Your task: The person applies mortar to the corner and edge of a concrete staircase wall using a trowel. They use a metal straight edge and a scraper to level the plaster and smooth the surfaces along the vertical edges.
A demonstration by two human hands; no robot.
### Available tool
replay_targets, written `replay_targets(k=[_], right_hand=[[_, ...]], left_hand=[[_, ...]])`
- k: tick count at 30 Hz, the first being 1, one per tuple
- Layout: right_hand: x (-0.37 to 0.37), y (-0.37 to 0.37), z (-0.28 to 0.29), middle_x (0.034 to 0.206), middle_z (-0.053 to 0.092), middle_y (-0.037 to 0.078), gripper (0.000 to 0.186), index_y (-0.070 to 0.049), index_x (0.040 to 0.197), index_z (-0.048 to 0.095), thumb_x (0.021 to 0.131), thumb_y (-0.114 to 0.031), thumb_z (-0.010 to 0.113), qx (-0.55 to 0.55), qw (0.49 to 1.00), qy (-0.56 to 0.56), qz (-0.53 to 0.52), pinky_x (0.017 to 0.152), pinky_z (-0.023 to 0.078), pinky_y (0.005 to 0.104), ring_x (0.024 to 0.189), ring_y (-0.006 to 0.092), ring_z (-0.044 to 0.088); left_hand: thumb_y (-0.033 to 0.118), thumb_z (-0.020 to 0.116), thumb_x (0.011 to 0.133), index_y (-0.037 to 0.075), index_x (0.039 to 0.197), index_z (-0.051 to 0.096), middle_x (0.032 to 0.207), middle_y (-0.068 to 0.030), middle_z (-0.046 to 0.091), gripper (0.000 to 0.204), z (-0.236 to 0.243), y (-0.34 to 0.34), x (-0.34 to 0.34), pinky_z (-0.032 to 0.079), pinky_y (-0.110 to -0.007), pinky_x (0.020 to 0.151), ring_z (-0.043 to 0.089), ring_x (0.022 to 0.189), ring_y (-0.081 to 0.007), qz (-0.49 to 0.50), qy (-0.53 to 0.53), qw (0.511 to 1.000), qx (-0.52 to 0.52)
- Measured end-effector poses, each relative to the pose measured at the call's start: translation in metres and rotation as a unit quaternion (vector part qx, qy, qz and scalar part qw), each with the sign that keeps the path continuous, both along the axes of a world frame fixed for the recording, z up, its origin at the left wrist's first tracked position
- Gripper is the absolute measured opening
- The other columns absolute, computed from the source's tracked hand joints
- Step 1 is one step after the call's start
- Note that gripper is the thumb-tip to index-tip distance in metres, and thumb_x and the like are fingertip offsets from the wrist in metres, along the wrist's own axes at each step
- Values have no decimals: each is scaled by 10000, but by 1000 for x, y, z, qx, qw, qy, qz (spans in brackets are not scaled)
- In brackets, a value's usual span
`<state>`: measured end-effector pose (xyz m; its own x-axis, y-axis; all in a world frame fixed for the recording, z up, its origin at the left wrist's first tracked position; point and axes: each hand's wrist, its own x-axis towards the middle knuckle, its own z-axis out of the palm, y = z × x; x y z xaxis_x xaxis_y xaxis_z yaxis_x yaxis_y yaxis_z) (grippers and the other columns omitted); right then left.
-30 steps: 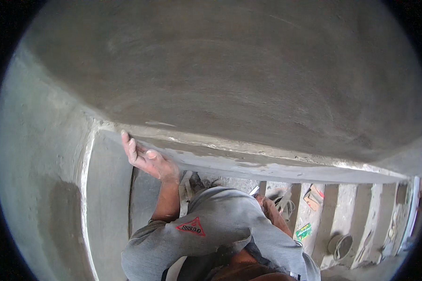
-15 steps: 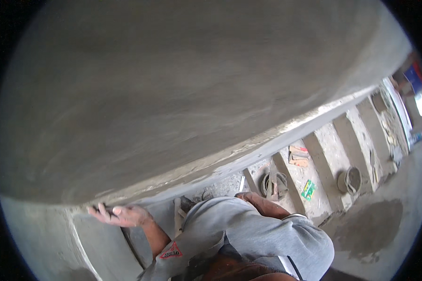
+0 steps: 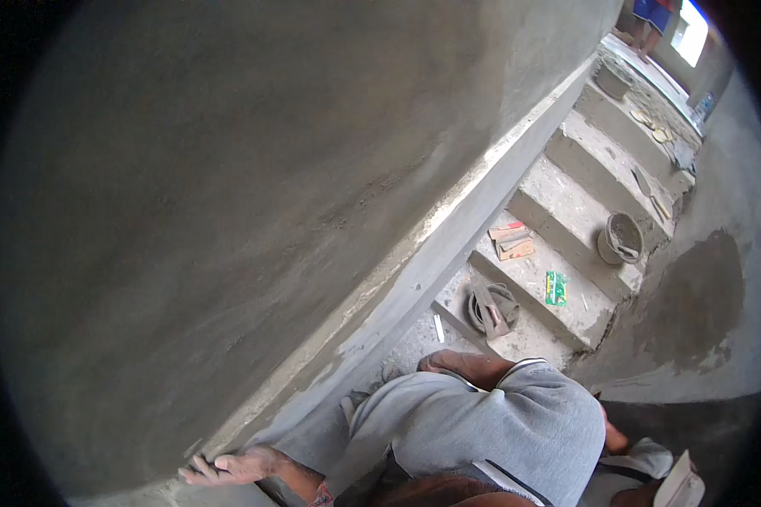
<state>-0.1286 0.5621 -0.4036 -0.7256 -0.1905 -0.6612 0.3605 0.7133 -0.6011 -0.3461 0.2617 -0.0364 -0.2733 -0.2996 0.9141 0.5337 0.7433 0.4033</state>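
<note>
My left hand [image 3: 237, 469] is at the pale plastered ledge [image 3: 454, 201] below the grey wall [image 3: 254, 169], at the lower left, fingers spread and slightly bent, apparently touching the edge. My right hand [image 3: 435, 362] is at the lower middle, low beside the stairs; my grey-shirted body and arm mostly hide its fingers. Near it lie a short white strip [image 3: 439, 328] and a dark bucket [image 3: 482, 321] with a trowel-like tool across it.
Concrete steps [image 3: 585, 157] climb to the upper right, bearing cardboard pieces [image 3: 513, 246], a green packet [image 3: 555, 288], a bucket [image 3: 620, 241] and a trowel [image 3: 651, 194]. A person in blue shorts [image 3: 651, 13] stands at the top; another person [image 3: 668, 482] shows at lower right.
The view has swung toward the stairs on the right, tilting the ledge steeply and revealing both other people. My left hand now appears lower in the picture, its fingers still spread at the edge.
</note>
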Motion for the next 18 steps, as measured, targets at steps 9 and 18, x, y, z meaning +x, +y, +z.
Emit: replay_targets(k=[9, 18], right_hand=[[-2, -20, 57, 973, 643, 141, 330, -25, 988, 599, 841, -291, 471, 105, 993, -12, -55, 745, 489, 403, 940, 248, 616], [-7, -18, 8, 1074, 622, 111, 379, -102, 1074, 623, 779, -334, 569, 43, 987, -117, -99, 833, 452, 409, 1015, 269, 584]], left_hand=[[295, 349, 949, -78, 1155, 483, 1355, -224, 330, 447, -4, -3, -2, 229, -462, 1052, 257, 1295, -314, -8, 42, 999, -12], [287, 354, 953, -75, 1174, 465, 1355, -222, 328, 439, -4, -4, -1, 268, -450, 1030, 350, 1235, -295, -6, 46, 998, -49]])
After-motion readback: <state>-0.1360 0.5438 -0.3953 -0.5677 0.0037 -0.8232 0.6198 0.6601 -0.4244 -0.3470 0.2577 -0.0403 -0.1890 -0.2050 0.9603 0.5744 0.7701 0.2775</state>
